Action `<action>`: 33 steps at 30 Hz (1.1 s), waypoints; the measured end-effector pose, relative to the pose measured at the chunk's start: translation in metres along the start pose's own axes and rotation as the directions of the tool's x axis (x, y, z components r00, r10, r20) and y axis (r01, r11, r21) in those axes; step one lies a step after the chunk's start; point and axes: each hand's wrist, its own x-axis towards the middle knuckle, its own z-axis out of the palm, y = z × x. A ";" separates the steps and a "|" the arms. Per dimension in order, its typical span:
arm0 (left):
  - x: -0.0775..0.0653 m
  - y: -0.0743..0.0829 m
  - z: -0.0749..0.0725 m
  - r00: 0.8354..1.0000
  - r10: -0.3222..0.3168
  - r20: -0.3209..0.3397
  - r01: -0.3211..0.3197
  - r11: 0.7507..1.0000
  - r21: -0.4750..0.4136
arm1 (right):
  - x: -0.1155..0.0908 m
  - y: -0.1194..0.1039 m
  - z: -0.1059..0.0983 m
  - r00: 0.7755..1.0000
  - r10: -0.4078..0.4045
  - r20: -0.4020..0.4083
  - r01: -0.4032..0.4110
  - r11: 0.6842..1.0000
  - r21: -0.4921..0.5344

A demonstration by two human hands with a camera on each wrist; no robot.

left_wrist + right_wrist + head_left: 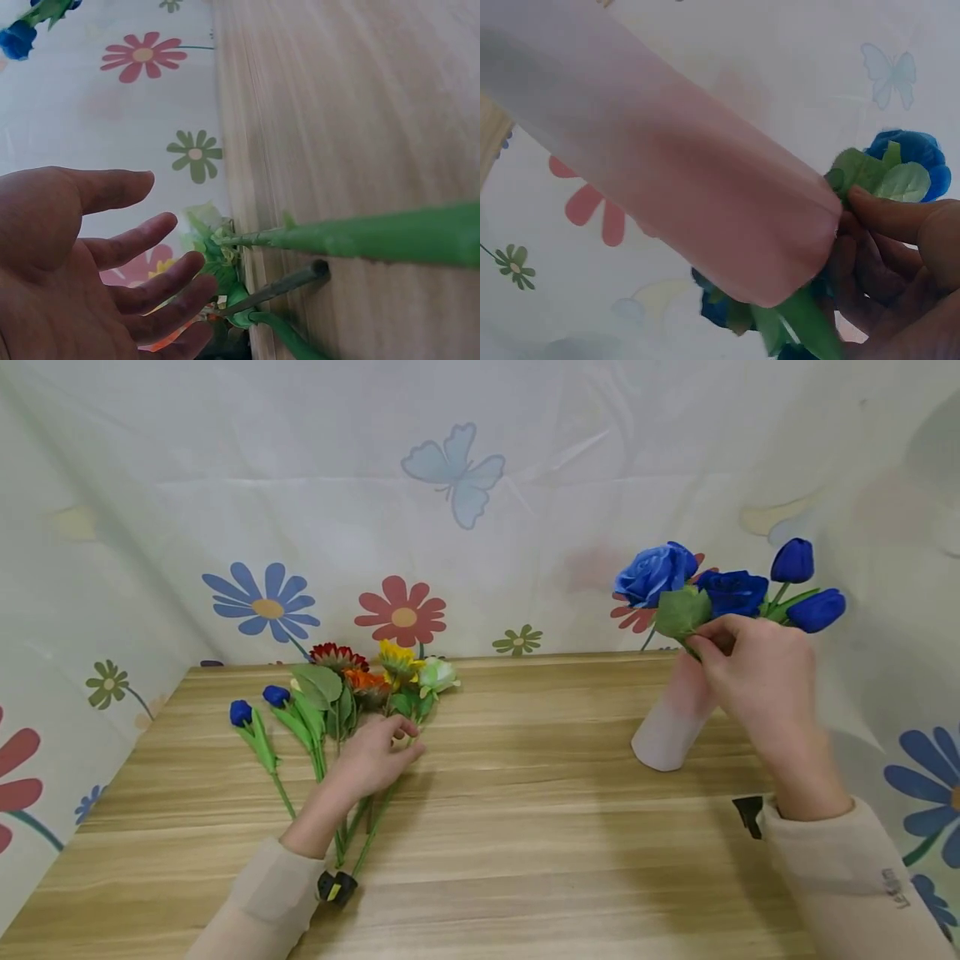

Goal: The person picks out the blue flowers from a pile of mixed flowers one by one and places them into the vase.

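My right hand (pixel 772 693) pinches the light blue rose (pixel 651 575) between thumb and finger, just under its green leaf (pixel 684 612). That grip is right at the mouth of a white and pink vase (pixel 705 172), which stands on the table with a dark blue rose (pixel 733 593) and two blue tulips (pixel 793 561) at its top. My left hand (pixel 375 756), fingers loosely spread and holding nothing, hovers over the stems of the flowers lying on the left. In the left wrist view a thick green stem (pixel 375 234) passes beside the fingers (pixel 161 289).
On the wooden table (pixel 510 843) lie two blue tulips (pixel 242 713), a red flower (pixel 337 656), an orange flower (pixel 366 682), a yellow flower (pixel 400 662) and a pale green rose (pixel 437 677). A flower-printed cloth (pixel 315 485) hangs behind the table's back edge.
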 end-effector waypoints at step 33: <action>0.001 -0.005 0.001 1.000 0.000 0.007 0.000 1.000 -0.009 | -0.004 -0.010 -0.001 0.999 0.012 -0.051 -0.011 1.000 0.017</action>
